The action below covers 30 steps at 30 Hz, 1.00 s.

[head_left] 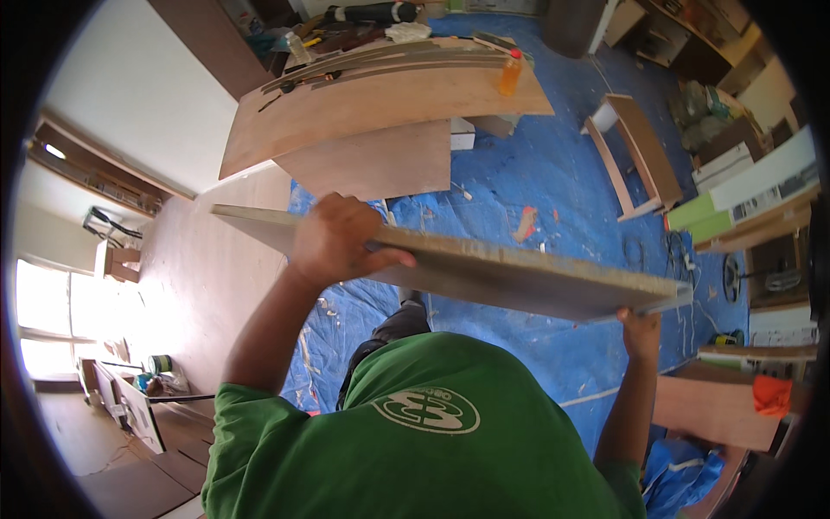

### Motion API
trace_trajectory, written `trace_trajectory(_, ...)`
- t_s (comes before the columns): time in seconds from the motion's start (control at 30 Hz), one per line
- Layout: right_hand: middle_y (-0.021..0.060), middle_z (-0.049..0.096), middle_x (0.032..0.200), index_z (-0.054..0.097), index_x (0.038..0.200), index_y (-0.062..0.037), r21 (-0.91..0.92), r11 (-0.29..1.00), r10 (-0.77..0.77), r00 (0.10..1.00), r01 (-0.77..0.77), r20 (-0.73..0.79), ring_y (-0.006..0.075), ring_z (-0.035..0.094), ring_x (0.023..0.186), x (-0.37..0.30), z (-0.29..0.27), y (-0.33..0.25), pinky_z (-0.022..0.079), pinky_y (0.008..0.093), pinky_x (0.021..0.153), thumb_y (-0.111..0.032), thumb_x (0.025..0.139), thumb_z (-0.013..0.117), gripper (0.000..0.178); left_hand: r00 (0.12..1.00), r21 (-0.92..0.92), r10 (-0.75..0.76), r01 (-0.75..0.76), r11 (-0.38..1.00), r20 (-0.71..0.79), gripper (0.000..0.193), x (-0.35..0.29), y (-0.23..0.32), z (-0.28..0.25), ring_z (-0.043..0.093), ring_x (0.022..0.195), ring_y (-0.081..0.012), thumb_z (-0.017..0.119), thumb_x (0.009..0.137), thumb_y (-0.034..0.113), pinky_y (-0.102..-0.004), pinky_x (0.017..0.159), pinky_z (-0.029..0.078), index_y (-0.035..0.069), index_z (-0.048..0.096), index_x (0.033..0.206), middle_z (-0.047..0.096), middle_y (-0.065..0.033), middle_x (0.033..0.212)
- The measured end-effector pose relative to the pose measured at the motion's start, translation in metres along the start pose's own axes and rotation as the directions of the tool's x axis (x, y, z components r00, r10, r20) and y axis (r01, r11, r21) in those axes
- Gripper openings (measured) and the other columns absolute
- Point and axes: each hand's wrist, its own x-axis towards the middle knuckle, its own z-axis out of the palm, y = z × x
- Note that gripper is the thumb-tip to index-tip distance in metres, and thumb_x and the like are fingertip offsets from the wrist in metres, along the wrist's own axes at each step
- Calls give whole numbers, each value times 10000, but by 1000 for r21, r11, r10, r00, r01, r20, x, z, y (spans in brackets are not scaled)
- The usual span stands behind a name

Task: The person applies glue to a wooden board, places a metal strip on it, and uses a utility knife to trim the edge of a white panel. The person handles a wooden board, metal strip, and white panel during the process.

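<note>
A long wooden board (pixel 519 277) is held up on edge in front of my body, its narrow raw edge facing up and its face a dull grey-brown. My left hand (pixel 339 238) wraps over the upper edge left of the board's middle, thumb along the near face. Close to the right end, my right hand (pixel 640 333) grips the lower edge; most of its fingers are hidden behind the board. The right end of the board shows a pale strip.
Ahead stands a worktable topped with a large plywood sheet (pixel 372 112), carrying thin strips and an orange bottle (pixel 511 73). Blue sheeting (pixel 536 190) covers the floor. An open wooden frame (pixel 635 156) stands at right, near stacked panels and cables. A bright window (pixel 56 316) is at left.
</note>
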Motion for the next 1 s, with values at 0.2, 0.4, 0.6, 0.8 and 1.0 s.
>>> trace_trajectory(0.2,123,606,1359,488,1464,39,163,983,-117,978,89,171,265,550,1291,140,159,-56,410,416,1112,-438,721,971,1006,992,305,-122,118,945,-5,587,29,-110,-85,582,596,-278,919,619,585,-409,594,460,113,572,661,557,-50,636)
trace_trajectory(0.4,135,634,1350,521,1450,51,247,964,-160,955,97,250,262,567,1296,240,290,-100,411,415,1119,-363,773,939,897,986,451,-165,155,879,-19,583,61,-230,-121,581,610,-282,929,588,577,-408,617,480,92,630,713,583,-61,641)
trace_trajectory(0.6,158,656,1330,539,1436,67,236,972,-93,943,16,319,260,595,1253,342,373,-94,438,407,1096,-334,787,935,859,976,517,-216,195,834,-20,583,80,-329,-104,623,646,-275,946,602,546,-399,608,502,58,682,781,649,-74,694)
trace_trajectory(0.8,153,634,1361,506,1472,33,234,967,-176,925,99,337,257,569,1292,431,424,-63,475,411,1065,-366,808,929,882,966,472,-259,231,851,-5,554,91,-393,-68,567,618,-316,941,647,490,-429,591,452,70,586,715,579,-98,668)
trace_trajectory(1.0,100,648,1351,549,1443,30,329,944,-119,913,-18,390,213,587,1251,501,450,-23,430,363,1103,-275,819,932,793,929,479,-370,324,816,3,619,116,-436,-24,608,609,-307,920,651,588,-427,592,489,82,562,659,565,-97,633)
